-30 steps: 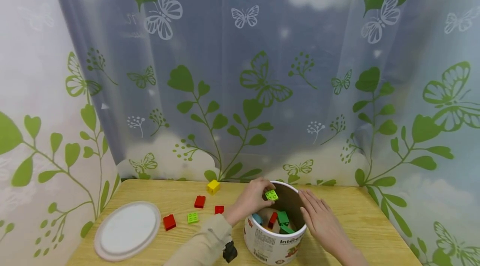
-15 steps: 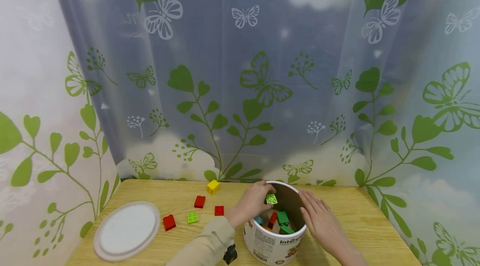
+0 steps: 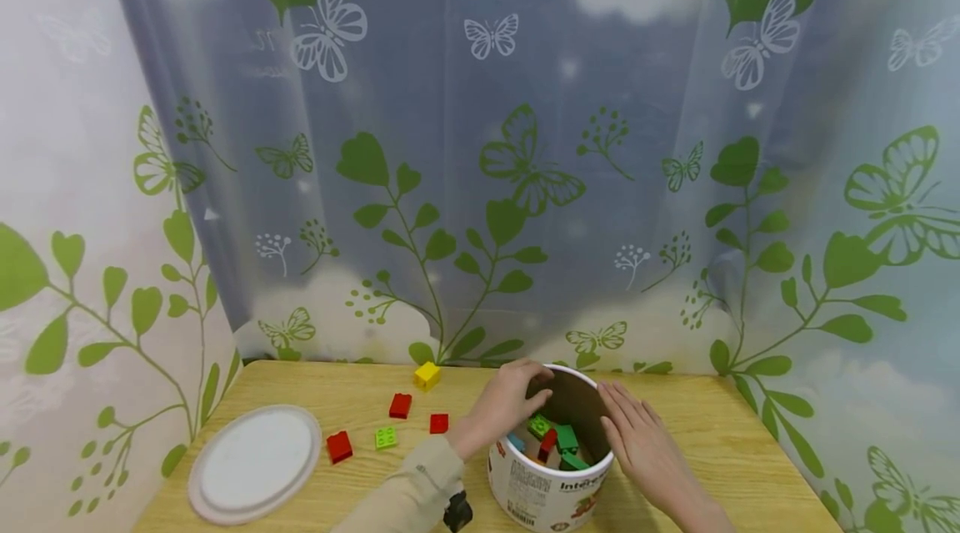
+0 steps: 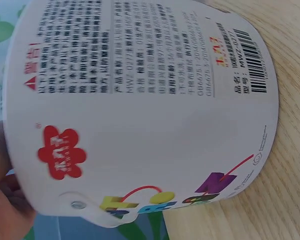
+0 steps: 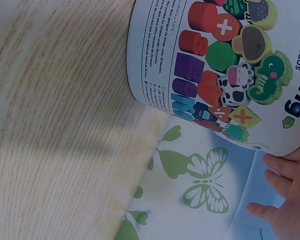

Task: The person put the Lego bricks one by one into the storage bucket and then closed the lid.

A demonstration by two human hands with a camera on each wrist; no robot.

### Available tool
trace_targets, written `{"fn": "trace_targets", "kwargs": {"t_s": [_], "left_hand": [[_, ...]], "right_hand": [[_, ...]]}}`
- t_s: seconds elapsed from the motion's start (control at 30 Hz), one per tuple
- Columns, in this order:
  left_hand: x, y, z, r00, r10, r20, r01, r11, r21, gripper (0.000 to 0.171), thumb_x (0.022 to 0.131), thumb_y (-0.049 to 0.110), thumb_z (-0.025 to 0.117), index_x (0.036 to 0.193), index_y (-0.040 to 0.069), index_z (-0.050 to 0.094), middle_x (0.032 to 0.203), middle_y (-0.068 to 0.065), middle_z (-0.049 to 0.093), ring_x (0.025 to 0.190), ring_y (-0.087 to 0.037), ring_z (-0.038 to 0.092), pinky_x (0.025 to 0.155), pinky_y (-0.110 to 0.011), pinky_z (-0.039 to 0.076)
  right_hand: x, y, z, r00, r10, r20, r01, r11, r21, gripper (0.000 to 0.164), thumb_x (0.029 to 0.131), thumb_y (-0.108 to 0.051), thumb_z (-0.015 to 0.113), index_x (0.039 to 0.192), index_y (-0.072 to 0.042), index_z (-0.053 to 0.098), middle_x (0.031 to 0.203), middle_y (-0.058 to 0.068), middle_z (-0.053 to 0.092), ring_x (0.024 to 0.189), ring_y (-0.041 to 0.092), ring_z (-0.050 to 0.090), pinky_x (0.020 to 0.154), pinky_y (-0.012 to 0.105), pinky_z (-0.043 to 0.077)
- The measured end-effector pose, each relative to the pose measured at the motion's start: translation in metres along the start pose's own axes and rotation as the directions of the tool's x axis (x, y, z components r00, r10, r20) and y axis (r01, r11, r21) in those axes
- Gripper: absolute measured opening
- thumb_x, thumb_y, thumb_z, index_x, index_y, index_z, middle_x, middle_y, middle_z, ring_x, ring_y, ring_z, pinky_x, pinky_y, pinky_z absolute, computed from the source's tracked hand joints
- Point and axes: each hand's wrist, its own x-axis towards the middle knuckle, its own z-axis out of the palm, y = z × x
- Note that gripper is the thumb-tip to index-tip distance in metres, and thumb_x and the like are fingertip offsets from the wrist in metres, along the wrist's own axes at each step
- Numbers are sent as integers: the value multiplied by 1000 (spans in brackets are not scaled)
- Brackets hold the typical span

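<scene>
A white printed round tub (image 3: 551,500) stands on the table at lower centre in the head view. My left hand (image 3: 504,401) reaches over its left rim, fingers loosely bent, holding nothing. Below those fingers a light green toy brick (image 3: 538,425) lies inside the tub, beside a red brick (image 3: 547,443), a green brick (image 3: 566,438) and a partly hidden blue piece (image 3: 516,440). My right hand (image 3: 637,443) rests with straight fingers against the tub's right rim. Both wrist views show the tub's printed wall, with fingers of the right hand (image 5: 285,195) at its rim.
Left of the tub lie red bricks (image 3: 339,447), a light green brick (image 3: 386,438) and a yellow brick (image 3: 427,375). A round white lid (image 3: 255,465) lies at the table's left. A patterned curtain (image 3: 480,183) hangs along the back edge.
My left hand has let go of the light green brick, which has dropped from its fingers onto the pieces inside the tub. The right hand has stayed at the rim.
</scene>
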Motion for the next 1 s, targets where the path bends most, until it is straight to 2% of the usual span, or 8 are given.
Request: {"fn": "trace_targets", "kwargs": {"t_s": [0.1,0.33,0.47,0.63,0.8,1.0], "left_hand": [[-2,-1,-7,998,23,-59,-26,999,-47,21,96,14,71,116,9,72,109,-3,70,95,-14,69,80,-21,57],[-7,-9,-22,987,55,-154,-65,996,-57,20,96,11,71,115,6,72,104,-7,70,92,-20,69,80,-27,59],[-12,-16,-29,983,34,-181,-52,994,-94,20,95,8,71,115,3,71,105,-10,71,94,-23,69,81,-33,60],[-23,-28,-40,978,-4,-207,-18,994,-105,21,94,8,72,115,5,72,107,-8,72,96,-22,70,83,-35,60],[-35,-44,-51,976,-39,-214,9,990,-137,23,94,10,73,117,4,71,111,-9,72,100,-26,69,84,-39,60],[-50,-66,-61,971,-100,-215,72,988,-136,32,93,14,75,123,6,69,118,-10,71,106,-28,67,87,-45,58]], "right_hand": [[0,0,0,1000,4,6,-4,1000,7,46,103,-20,56,145,-1,53,147,16,54,138,35,48,110,61,39],[-1,1,0,1000,5,1,-5,1000,8,46,103,-20,56,145,-1,53,147,15,54,138,36,48,111,60,39],[0,0,1,1000,0,-4,0,1000,12,46,103,-20,56,145,-1,53,147,16,54,138,36,48,111,60,38],[0,0,1,1000,-3,-8,3,1000,14,46,104,-20,55,146,-1,53,148,16,54,138,36,48,111,61,38],[-1,0,3,999,-21,-48,21,1000,7,46,102,-18,58,144,0,55,146,17,56,136,36,50,109,61,40],[-1,0,2,999,-14,-37,14,1000,10,46,102,-18,57,145,-1,54,147,16,55,137,36,49,110,60,39]]}}
